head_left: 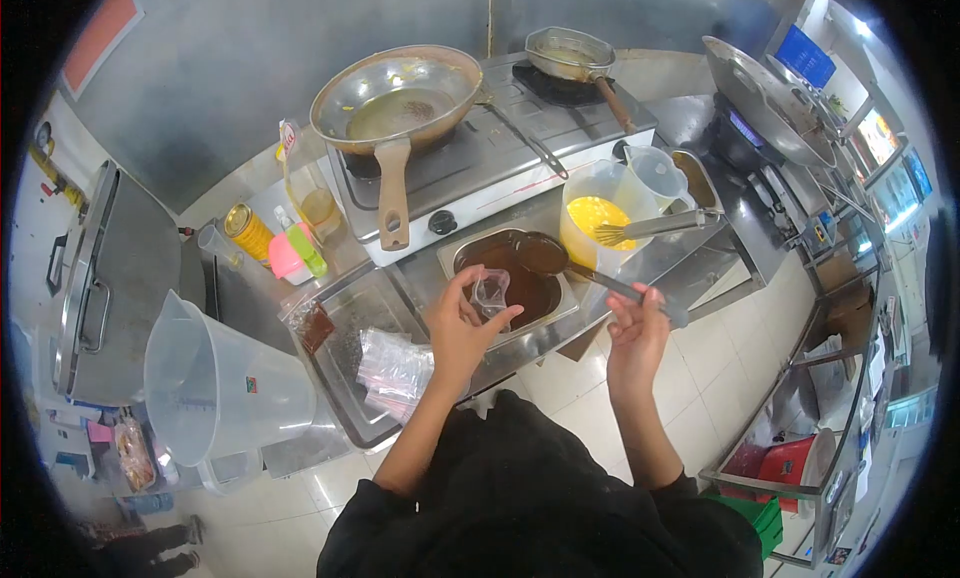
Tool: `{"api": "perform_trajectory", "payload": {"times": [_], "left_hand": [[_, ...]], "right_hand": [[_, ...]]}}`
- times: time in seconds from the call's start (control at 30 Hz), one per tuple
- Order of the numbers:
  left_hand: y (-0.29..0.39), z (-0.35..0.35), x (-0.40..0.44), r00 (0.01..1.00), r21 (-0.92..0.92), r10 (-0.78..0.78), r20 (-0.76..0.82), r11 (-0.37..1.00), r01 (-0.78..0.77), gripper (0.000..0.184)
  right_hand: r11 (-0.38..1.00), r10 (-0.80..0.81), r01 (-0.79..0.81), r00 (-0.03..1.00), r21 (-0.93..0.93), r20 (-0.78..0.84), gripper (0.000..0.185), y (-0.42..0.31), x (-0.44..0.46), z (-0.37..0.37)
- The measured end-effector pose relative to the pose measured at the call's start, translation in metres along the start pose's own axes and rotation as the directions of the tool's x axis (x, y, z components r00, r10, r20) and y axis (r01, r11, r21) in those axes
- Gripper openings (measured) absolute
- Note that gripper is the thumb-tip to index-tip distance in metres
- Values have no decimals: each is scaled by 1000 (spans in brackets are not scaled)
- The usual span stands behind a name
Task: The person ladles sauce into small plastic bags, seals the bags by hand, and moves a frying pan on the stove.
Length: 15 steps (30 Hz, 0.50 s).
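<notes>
In my left hand is a small clear plastic cup, gripped between thumb and fingers above a rectangular metal pan of dark brown sauce. My right hand is closed around the handle of a ladle. The ladle's bowl, coated with brown sauce, is over the far side of the pan. Just beyond it stands a clear plastic jug holding yellow liquid and a whisk.
Behind is a gas stove with a frying pan and a small glass pot. To the left lie plastic bags on a metal tray, a sauce-filled bag and a large plastic jug.
</notes>
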State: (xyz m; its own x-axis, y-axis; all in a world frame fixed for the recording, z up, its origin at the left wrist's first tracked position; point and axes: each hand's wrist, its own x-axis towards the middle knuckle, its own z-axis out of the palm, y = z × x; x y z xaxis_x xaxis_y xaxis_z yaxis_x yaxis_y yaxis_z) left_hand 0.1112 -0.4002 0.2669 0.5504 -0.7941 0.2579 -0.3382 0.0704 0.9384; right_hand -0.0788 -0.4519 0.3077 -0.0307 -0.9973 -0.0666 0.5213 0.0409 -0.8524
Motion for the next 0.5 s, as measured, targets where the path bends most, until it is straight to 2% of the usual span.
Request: {"api": "perform_trajectory", "payload": {"times": [0.1, 0.17, 0.2, 0.27, 0.4, 0.5], "left_hand": [[2, 8, 3, 997, 14, 64, 35, 998, -65, 63], [4, 12, 3, 995, 39, 100, -3, 994, -100, 65], [5, 12, 3, 995, 37, 101, -2, 994, -101, 65], [5, 12, 2, 1000, 70, -6, 26, 998, 4, 67], [15, 9, 3, 1000, 71, -13, 16, 997, 12, 67], [15, 8, 5, 999, 127, 53, -7, 991, -52, 67]], "right_hand": [[998, -62, 64, 996, -18, 70, 30, -20, 0, 16], [994, -89, 95, 989, -45, 118, 30, -23, -2, 20], [987, -120, 134, 981, -87, 152, 30, -24, -3, 21], [977, -148, 173, 971, -128, 187, 30, -25, -5, 23], [930, -257, 315, 926, -192, 275, 29, -28, -10, 24], [872, -342, 434, 871, -225, 353, 29, -31, -12, 25]]}}
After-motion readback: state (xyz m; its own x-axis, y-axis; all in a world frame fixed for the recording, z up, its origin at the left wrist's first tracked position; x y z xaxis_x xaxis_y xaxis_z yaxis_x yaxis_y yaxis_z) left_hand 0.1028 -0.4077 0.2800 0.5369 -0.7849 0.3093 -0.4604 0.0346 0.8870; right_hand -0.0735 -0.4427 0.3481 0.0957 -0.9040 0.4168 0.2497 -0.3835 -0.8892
